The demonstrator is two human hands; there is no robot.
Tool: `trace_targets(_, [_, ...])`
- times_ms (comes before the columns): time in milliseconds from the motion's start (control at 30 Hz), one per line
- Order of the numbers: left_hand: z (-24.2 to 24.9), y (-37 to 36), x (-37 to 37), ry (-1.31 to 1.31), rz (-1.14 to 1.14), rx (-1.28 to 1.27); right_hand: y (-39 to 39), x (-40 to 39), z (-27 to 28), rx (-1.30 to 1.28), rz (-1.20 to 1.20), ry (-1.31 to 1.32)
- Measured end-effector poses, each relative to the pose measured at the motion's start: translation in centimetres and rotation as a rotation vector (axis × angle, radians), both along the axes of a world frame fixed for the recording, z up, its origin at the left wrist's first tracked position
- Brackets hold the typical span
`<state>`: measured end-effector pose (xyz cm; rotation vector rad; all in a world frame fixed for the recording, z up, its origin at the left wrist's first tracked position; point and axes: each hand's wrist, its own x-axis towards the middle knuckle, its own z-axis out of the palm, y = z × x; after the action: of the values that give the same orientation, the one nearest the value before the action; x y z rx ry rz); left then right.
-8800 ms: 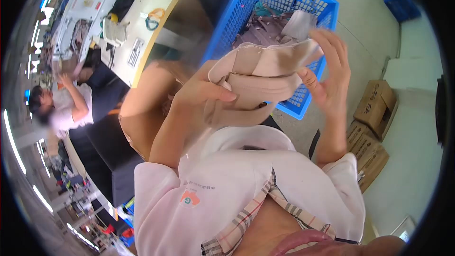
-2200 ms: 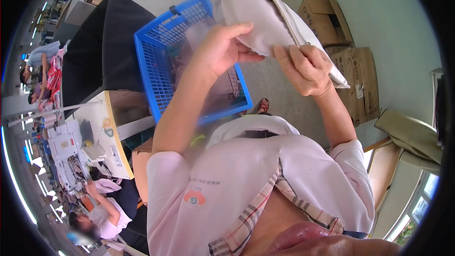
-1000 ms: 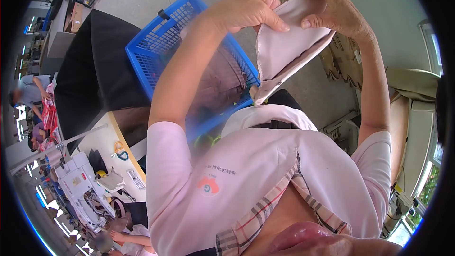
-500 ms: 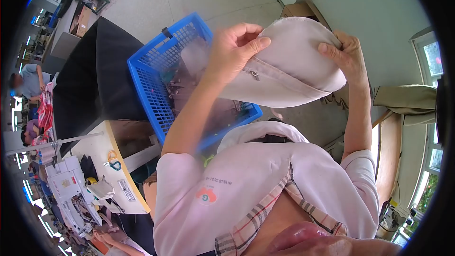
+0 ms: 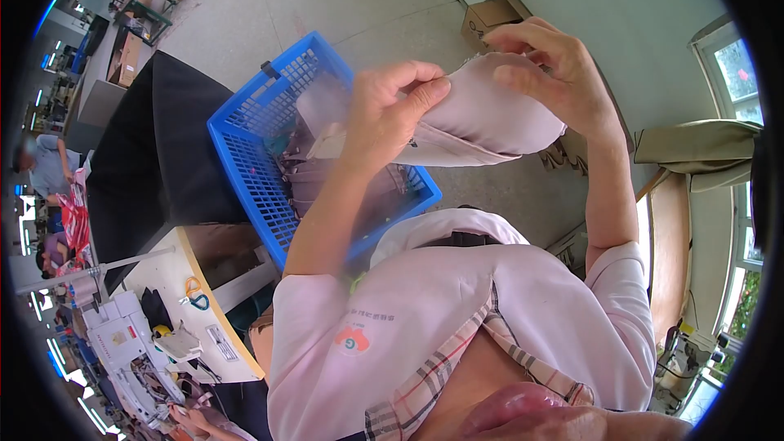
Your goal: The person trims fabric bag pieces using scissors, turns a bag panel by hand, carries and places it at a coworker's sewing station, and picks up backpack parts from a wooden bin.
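Observation:
I hold a pale pink fabric pouch (image 5: 482, 118) up in front of me with both hands. My left hand (image 5: 392, 110) pinches its near end between thumb and fingers, close to a small zipper pull. My right hand (image 5: 555, 73) grips the far upper edge, fingers curled over the cloth. The pouch hangs above the right corner of a blue plastic basket (image 5: 245, 163) that holds several more pieces of similar mauve fabric (image 5: 327, 175).
A black-covered surface (image 5: 155, 147) lies left of the basket. A white sewing table (image 5: 180, 294) with scissors and a sewing machine (image 5: 122, 343) sits lower left. Cardboard boxes (image 5: 490, 16) stand on the floor ahead. Other people work at the far left.
Over the last half second the pouch folded narrower; my right hand moved up and inward over its top edge, while my left hand kept its pinch on the near end.

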<state>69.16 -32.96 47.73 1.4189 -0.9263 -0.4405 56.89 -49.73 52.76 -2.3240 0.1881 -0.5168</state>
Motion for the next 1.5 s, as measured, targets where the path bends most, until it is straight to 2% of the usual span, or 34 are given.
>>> trace_targets(167, [-0.1, 0.3, -0.7, 0.050, 0.015, -0.017, 0.6, 1.0, -0.3, 0.246, 0.052, 0.169])
trace_targets(267, [0.0, 0.7, -0.7, 0.025, 0.047, -0.002, 1.6, 0.9, -0.3, 0.229, -0.004, 0.103])
trace_targets(467, [-0.3, 1.6, 0.3, 0.163, -0.073, 0.083, 1.7, 1.5, -1.0, 0.279, 0.000, 0.133])
trace_targets(667, [-1.8, 2.1, 1.6, 0.333, -0.115, -0.045, 1.8, 1.9, -1.7, 0.451, -0.026, 0.158])
trace_targets(767, [-1.7, 2.9, 2.5, 0.299, -0.144, -0.037, 1.7, 2.1, -2.0, 0.470, -0.029, 0.133])
trace_targets(867, [-4.0, 3.1, 4.3, -0.075, -0.144, 0.075, 1.7, 2.2, -1.7, 0.666, -0.066, 0.130])
trace_targets(967, [-4.1, 3.2, 5.3, -0.078, -0.119, 0.257, 1.3, 2.2, -2.2, 0.705, -0.098, 0.054])
trace_targets(1167, [-3.5, 3.5, 7.2, -0.006, -0.135, 0.243, 0.2, 2.8, -3.7, 0.887, -0.079, 0.047])
trace_targets(1367, [-2.3, 1.9, 8.9, -0.078, -0.175, 0.189, -0.3, 3.0, -3.7, 0.682, 0.096, 0.167])
trace_targets(1500, [-2.8, 0.2, 9.4, -0.053, -0.164, 0.254, -2.5, 3.6, -5.3, 0.779, 0.012, 0.165])
